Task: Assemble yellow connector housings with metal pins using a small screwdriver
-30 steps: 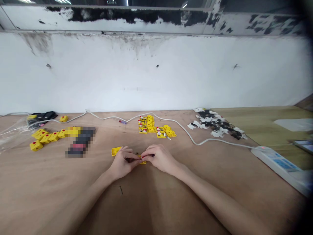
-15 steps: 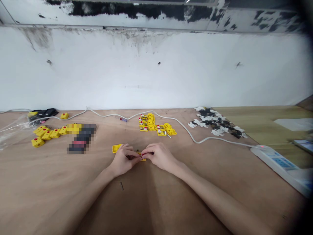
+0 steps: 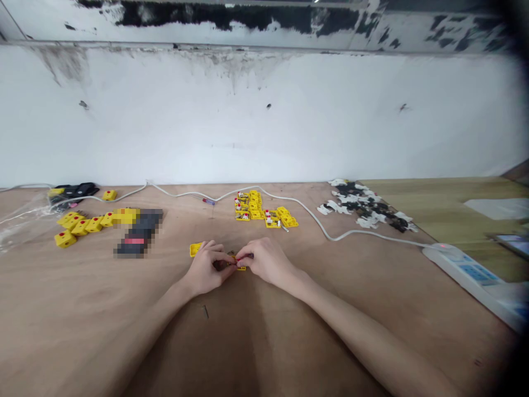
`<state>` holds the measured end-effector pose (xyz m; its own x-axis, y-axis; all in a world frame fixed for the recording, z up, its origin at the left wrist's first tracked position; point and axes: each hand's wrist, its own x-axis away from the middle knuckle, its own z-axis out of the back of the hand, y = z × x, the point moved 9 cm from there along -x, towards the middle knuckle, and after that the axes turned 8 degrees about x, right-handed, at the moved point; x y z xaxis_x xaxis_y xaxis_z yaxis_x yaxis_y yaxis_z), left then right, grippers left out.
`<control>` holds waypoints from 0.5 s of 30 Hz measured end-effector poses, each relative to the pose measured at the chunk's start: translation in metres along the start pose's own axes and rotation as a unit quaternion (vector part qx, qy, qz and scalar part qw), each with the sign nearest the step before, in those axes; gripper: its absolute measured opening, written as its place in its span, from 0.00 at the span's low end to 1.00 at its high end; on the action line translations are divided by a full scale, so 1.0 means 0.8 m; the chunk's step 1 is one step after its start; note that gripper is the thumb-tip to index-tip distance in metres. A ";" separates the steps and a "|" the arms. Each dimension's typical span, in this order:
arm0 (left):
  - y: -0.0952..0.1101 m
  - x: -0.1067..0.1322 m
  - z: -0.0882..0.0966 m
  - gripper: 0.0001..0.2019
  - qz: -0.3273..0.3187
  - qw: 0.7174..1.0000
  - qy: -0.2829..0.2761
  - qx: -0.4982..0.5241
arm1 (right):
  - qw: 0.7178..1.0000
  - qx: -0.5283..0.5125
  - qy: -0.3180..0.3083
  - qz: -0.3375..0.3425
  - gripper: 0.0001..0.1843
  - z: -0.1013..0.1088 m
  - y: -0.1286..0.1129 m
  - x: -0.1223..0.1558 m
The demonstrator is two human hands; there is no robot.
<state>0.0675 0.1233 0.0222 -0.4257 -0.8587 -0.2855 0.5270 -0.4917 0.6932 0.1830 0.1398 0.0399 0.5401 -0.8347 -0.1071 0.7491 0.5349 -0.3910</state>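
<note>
Two hands are at work at the near middle of the desk (image 3: 82, 325). The left hand (image 3: 204, 269) and the right hand (image 3: 266, 260) are both closed in a pinch, their fingertips meeting over a small red-tipped part (image 3: 238, 258). Both appear to have hold of it; the fingers hide most of it, so its exact kind cannot be told. A yellow housing (image 3: 241, 268) lies directly under the pinch, largely hidden by the fingers. A second yellow housing (image 3: 195, 249) sits just beside the left hand, on its far-left side.

Compared with the previous frame, both hands sit slightly farther from the person, and the pinch remains closed. The surrounding layout shows no change.

Far left on the desk is a row of yellow blocks (image 3: 80, 224) with red dots, next to a pixelated patch (image 3: 138, 234) that cannot be read. At far centre stands a cluster of yellow assemblies (image 3: 256, 212), with a small screwdriver (image 3: 209, 202) to its left. A white cable (image 3: 289, 203) runs behind the cluster to a power strip (image 3: 463, 273) at right. A black-and-white pile of parts (image 3: 363, 207) lies far right. One loose screw (image 3: 205, 311) lies near the person, in front of the left hand.
</note>
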 end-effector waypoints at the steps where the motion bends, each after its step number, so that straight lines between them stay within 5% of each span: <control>1: 0.001 0.000 0.000 0.04 -0.001 1.000 -0.003 -0.003 | 1.000 -0.002 0.001 -0.010 0.09 0.000 0.001 0.000; 8: 0.009 0.004 0.002 0.05 -0.035 0.999 -0.007 -0.033 | 0.997 -0.050 -0.006 -0.059 0.06 -0.005 0.013 0.000; 15: 0.015 0.006 0.005 0.04 -0.045 0.997 0.006 -0.055 | 0.969 -0.230 -0.086 -0.014 0.14 -0.007 0.034 -0.007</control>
<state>0.0690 0.1137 0.0317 -0.4666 -0.8112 -0.3525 0.5640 -0.5799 0.5879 0.1983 0.1586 0.0249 0.6079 -0.7926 0.0472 0.5346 0.3647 -0.7624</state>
